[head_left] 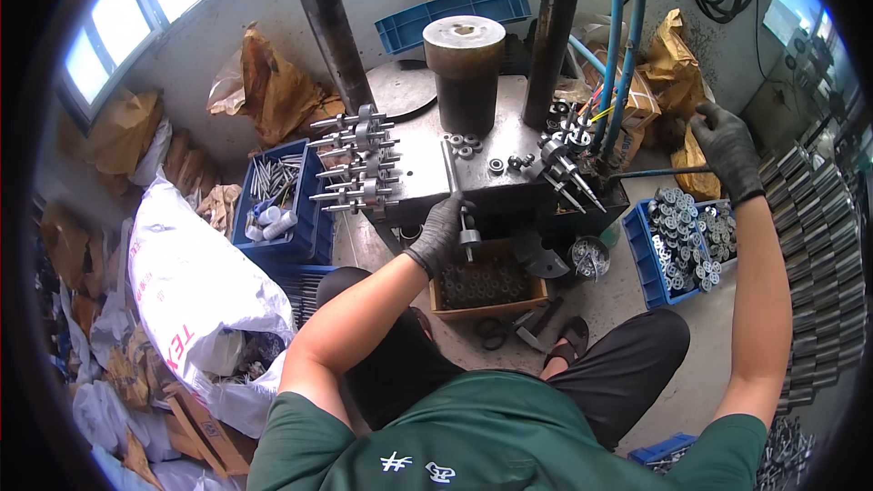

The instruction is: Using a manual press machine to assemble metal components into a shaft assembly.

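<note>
Two gloved hands, head view, set well apart. Left hand point(439, 229): fingers closed round a metal shaft point(469, 238), its thick collar just below the grip, at the near edge of the surface point(421, 159). A slim rod point(450, 164) juts beyond the same hand; whether it is one piece with the shaft, I cannot tell from here. Right hand point(725, 145): far out to the side, fingers partly bent, next to the end of a dark bar point(659, 171). Grasping it or merely beside it: cannot tell.

To the left hand's left, collared shafts point(368, 166) in a row; beyond it, small rings point(471, 140) near the foot of a thick column point(466, 91). Below it, an open carton point(486, 311) of round parts.

My reading: step in hand is handling a single shaft, the right hand perhaps minding the bar. Next move seems to call for a steady left grip, fingers clear of the column, and, if the bar is to be worked, a sure right-hand hold.
</note>
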The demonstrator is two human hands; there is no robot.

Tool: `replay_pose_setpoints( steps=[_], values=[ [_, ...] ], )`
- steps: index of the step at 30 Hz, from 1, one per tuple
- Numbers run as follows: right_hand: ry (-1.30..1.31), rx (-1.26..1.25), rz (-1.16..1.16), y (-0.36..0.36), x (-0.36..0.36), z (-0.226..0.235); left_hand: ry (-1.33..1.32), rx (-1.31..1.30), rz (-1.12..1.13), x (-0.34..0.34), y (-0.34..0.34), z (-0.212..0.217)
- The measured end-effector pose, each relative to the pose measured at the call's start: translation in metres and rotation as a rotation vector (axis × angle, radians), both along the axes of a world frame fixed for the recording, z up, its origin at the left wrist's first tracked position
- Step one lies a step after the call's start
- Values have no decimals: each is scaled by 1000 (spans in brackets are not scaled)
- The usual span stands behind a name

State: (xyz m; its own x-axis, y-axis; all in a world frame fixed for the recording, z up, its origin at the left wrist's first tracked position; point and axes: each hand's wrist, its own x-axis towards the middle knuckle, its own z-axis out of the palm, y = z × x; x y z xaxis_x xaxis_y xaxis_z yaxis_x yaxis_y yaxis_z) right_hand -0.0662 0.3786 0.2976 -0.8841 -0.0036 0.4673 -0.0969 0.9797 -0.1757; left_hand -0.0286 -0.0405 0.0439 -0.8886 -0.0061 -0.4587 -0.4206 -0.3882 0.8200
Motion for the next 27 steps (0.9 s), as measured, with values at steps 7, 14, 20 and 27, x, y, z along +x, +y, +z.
replay_pose_setpoints(
  steps=[7, 14, 20, 27],
  values=[
    [-211, -61, 47, -5, 86, -42, -69, 313, -27, -29, -23, -27],
    [-200, -9, 132, -15, 110, -60, -105, 305, 46, -27, -16, -16],
    [-231, -98, 200, -23, 111, -58, -124, 154, 29, -9, -11, -24],
    [-114, -277, 278, -10, 111, -75, 135, -266, -326, 53, 0, -22]
  ],
)
